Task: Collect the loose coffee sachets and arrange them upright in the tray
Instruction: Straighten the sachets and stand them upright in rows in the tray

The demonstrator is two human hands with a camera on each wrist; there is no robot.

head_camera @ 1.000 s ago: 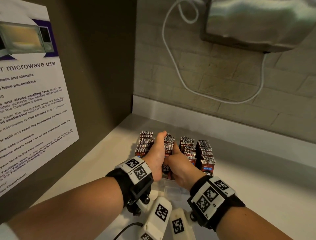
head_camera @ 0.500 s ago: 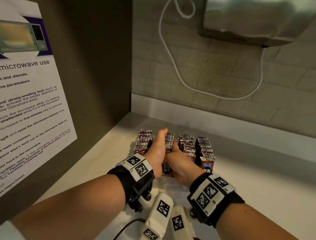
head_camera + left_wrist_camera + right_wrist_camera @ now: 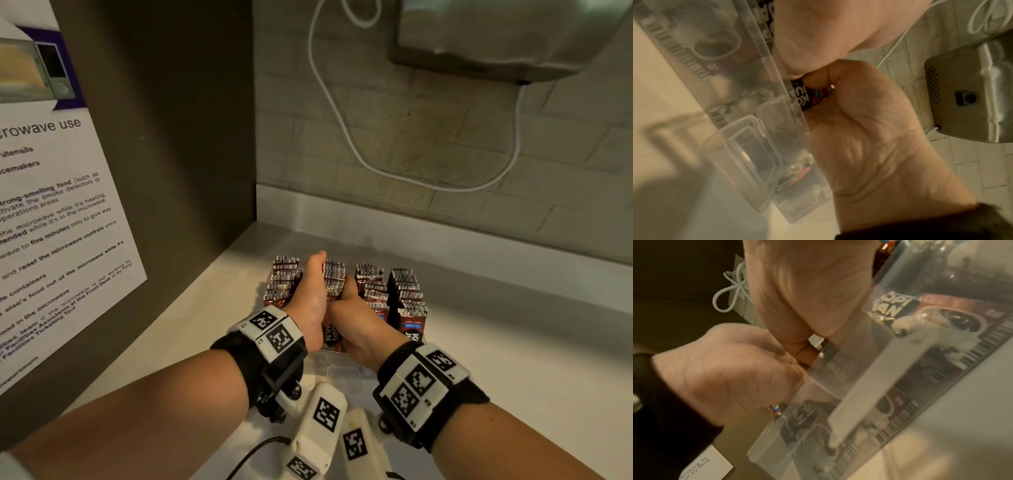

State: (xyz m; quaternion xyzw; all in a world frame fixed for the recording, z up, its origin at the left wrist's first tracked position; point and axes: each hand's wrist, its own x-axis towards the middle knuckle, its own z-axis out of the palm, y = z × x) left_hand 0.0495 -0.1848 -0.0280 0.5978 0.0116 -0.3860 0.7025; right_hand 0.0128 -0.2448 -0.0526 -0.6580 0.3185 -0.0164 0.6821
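Observation:
A clear plastic tray (image 3: 342,373) sits on the pale counter and holds several rows of red-brown coffee sachets (image 3: 407,294) standing upright. My left hand (image 3: 313,291) lies edge-on with straight fingers against the left side of the second row (image 3: 334,277). My right hand (image 3: 356,318) grips that same row from the right, thumb on top and fingers curled in. In the left wrist view, a sachet (image 3: 809,97) shows between both palms at the tray wall (image 3: 764,53). The right wrist view shows printed sachets (image 3: 890,308) through the tray wall (image 3: 869,382).
A dark side panel with a microwave-use poster (image 3: 51,222) closes off the left. A metal appliance (image 3: 496,34) hangs on the brick wall behind, with a white cable (image 3: 342,113) looping below it. Bare counter (image 3: 513,359) stretches to the right of the tray.
Both hands stay on the second row of sachets. Only the head view has shifted slightly.

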